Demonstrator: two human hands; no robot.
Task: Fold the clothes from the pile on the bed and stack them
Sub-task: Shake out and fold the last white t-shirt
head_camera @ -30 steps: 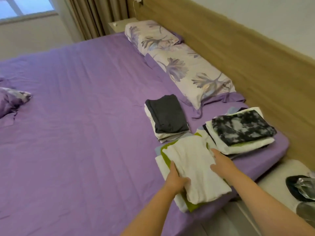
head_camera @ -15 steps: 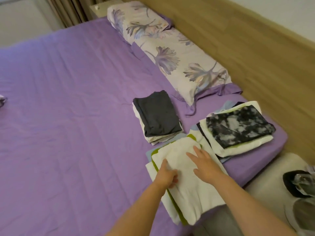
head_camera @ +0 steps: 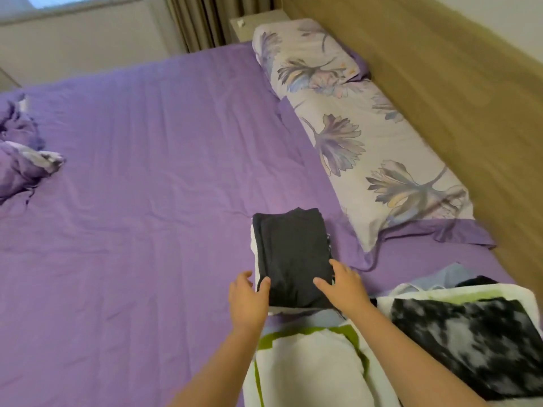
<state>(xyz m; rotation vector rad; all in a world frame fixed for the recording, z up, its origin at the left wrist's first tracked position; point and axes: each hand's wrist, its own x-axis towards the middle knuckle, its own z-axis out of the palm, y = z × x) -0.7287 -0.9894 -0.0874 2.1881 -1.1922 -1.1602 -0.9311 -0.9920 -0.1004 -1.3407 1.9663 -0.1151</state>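
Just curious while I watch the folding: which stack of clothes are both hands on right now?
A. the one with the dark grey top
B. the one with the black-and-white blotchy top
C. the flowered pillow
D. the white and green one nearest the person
A: the left hand and right hand sit at either side of the dark grey stack, thumbs on top of it.
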